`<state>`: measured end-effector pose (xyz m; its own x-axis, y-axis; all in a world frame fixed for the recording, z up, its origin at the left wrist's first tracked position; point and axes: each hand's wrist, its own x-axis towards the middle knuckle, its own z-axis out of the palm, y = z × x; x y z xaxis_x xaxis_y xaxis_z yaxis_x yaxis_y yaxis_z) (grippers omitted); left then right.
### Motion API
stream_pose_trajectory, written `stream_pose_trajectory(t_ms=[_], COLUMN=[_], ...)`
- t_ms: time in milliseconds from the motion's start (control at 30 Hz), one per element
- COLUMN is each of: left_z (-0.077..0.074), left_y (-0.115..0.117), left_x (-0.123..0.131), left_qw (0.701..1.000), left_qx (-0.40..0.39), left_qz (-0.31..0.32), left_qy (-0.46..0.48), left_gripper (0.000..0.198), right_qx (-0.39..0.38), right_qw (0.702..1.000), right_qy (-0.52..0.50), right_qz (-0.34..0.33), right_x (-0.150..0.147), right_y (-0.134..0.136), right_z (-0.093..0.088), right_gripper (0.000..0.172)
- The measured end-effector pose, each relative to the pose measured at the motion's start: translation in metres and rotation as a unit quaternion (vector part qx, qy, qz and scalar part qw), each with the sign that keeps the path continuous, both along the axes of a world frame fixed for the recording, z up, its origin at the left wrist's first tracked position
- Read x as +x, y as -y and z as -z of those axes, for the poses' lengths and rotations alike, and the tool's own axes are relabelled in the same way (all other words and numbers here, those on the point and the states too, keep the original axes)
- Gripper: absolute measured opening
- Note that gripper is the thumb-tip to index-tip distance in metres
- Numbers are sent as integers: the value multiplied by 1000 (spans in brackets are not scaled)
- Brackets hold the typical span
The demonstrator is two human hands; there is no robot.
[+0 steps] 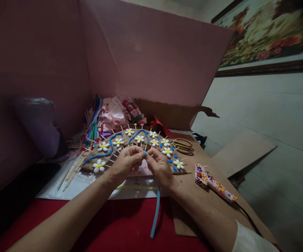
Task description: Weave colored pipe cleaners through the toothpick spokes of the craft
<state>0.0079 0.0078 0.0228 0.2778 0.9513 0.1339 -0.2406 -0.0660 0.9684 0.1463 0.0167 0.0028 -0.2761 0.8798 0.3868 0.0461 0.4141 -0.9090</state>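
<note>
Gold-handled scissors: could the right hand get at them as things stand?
Probably yes: the scissors' handles lie uncovered, ahead and to the right of the right hand. That hand holds a blue strip, though, and would likely need freeing first.

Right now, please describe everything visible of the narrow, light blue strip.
The narrow, light blue strip looks soft. One length, slightly curved, extends below the bare right hand, over the red surface; contact there is unclear. A blue bit, probably its other end, is pinched by that hand and the bare left hand. Its middle is hidden.

2 hands (128,158) (160,166), 1 flowered arch (127,138)
</note>
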Motion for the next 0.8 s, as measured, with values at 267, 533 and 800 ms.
stream_pose_trajectory(t_ms=[267, 533, 800], left_z=[3, 3, -2], left_y=[-2, -7, -9], left_x=[4, -1, -12], left_qw=[978, 964, 907], left_qx=[127, 165, 210], left_qz=[-136, -136, -118], left_qy=[-96, -155, -345], left_gripper=[16, 10, 13], right_qx=[134, 181, 238], right_qw=[979, 960, 924], right_qy=[137, 202, 300], right_qz=[70, 70, 16], right_x=[3, 8, 19], right_y=[-1, -3, -11], right_z=[2, -4, -9], right_gripper=[22, 23, 19])
